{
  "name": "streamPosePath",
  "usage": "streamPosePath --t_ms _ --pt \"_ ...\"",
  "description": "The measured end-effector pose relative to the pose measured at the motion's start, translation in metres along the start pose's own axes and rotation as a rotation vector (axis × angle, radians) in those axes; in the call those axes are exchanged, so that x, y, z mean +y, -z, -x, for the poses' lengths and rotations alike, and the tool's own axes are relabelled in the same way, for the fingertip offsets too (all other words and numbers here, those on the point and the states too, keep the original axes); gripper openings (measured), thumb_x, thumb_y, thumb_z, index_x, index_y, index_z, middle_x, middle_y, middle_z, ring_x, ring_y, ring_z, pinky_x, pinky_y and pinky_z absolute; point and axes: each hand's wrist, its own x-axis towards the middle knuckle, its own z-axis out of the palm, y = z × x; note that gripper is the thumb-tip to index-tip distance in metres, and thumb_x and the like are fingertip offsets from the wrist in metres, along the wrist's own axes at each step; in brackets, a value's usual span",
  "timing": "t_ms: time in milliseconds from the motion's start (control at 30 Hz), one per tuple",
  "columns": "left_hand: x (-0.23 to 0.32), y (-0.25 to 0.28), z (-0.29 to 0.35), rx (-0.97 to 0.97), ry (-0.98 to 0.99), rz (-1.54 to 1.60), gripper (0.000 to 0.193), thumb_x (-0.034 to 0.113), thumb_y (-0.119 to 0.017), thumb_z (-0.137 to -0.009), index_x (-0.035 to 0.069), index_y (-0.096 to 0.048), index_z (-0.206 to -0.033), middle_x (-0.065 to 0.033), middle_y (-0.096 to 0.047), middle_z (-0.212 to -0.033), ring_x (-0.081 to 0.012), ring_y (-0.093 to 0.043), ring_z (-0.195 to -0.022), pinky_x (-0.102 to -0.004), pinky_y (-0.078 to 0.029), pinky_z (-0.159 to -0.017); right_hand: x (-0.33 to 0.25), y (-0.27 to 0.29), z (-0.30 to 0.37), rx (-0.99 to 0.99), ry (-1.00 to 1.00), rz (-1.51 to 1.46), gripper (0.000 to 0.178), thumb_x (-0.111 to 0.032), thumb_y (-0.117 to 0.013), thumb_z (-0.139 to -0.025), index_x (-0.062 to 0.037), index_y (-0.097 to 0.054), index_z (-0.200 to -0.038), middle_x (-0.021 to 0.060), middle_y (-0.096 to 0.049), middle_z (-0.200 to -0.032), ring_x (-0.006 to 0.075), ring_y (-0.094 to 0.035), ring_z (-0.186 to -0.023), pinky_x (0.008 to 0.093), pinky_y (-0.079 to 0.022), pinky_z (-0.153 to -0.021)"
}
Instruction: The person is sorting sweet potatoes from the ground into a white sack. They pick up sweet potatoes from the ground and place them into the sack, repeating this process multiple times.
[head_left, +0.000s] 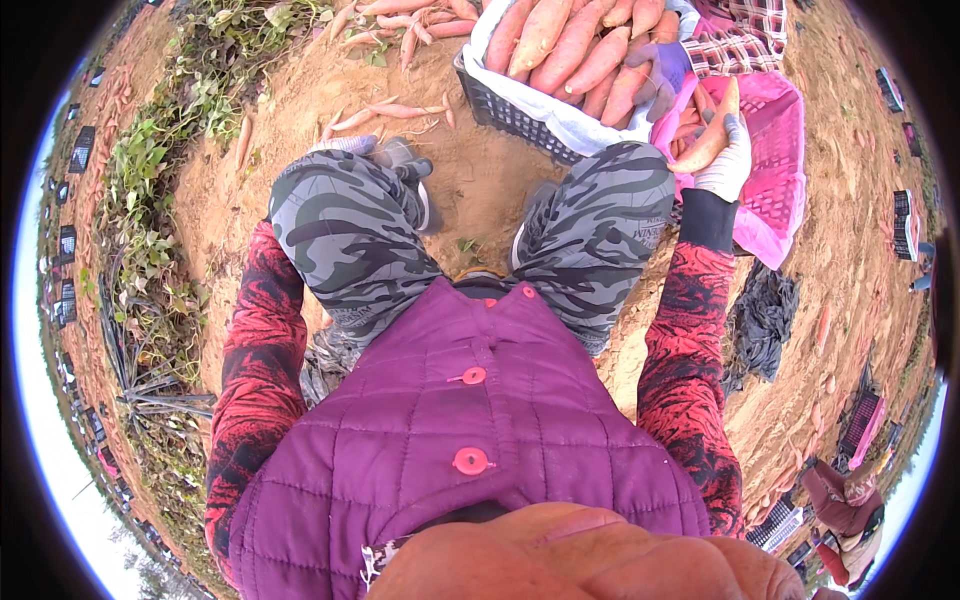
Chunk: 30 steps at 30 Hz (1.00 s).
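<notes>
My right hand point(728, 165), in a white glove with grey fingertips, is closed round a long pale-orange sweet potato point(708, 138). It holds the sweet potato tilted over a crate lined with pink plastic point(775, 130), where more sweet potatoes lie. Beyond my left knee, my left hand point(385, 152) shows in part, also gloved, its grey fingers stretched out with nothing visible in them. Thin sweet potatoes point(375, 118) lie on the soil just past it. Ahead of my right knee stands a black crate with a white liner point(520, 105), heaped with large reddish sweet potatoes point(575, 50).
Another person's purple-gloved hand point(668, 75) rests at the heaped crate's right side, below a plaid sleeve point(735, 50). Green vines point(145, 190) run along the left. Crumpled black plastic point(765, 320) lies to my right. Farther off are crates point(905, 225) and a person point(850, 510).
</notes>
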Motion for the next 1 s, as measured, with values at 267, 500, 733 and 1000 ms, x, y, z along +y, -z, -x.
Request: streamPosePath --t_ms 267,500,733,1000 --pt "0.018 -0.023 -0.032 -0.186 0.066 0.131 0.036 0.03 -0.07 -0.089 0.003 -0.07 -0.112 -0.0052 -0.07 -0.091 -0.0153 -0.066 -0.082 -0.0279 -0.053 -0.076 0.008 0.109 -0.045 0.299 0.153 0.559 0.065 -0.003 -0.073 -0.083 0.0067 -0.044 -0.141 0.0169 -0.055 -0.133 0.0216 -0.056 -0.115 0.0304 -0.045 -0.099" --pt "0.008 0.002 -0.156 -0.266 0.141 0.113 0.035 0.03 -0.07 -0.089 0.003 -0.07 -0.111 -0.005 -0.071 -0.089 -0.0152 -0.066 -0.081 -0.028 -0.053 -0.075 0.0 0.115 -0.055 0.297 0.16 0.869 0.05 -0.004 -0.065 -0.092 0.0017 -0.047 -0.139 0.0107 -0.058 -0.126 0.0179 -0.054 -0.111 0.0309 -0.043 -0.099" --pt "0.003 0.116 -0.313 0.514 -0.002 -0.639 0.03 0.03 -0.066 -0.087 0.01 -0.071 -0.108 -0.009 -0.071 -0.095 -0.0207 -0.067 -0.088 -0.0339 -0.052 -0.08 0.039 -0.012 -0.016 -0.128 0.262 0.974 0.035 0.005 -0.059 -0.094 0.0066 -0.056 -0.128 0.0132 -0.061 -0.124 0.018 -0.059 -0.11 0.0302 -0.049 -0.095" --pt "0.061 0.213 -0.438 0.86 -0.41 -1.553 0.026 0.033 -0.059 -0.091 0.016 -0.068 -0.108 -0.017 -0.067 -0.11 -0.0372 -0.062 -0.105 -0.0481 -0.048 -0.091 0.047 -0.008 -0.023 0.085 0.143 1.263 0.03 0.003 -0.056 -0.095 0.0064 -0.059 -0.125 0.0133 -0.064 -0.12 0.0198 -0.061 -0.109 0.0311 -0.049 -0.096"
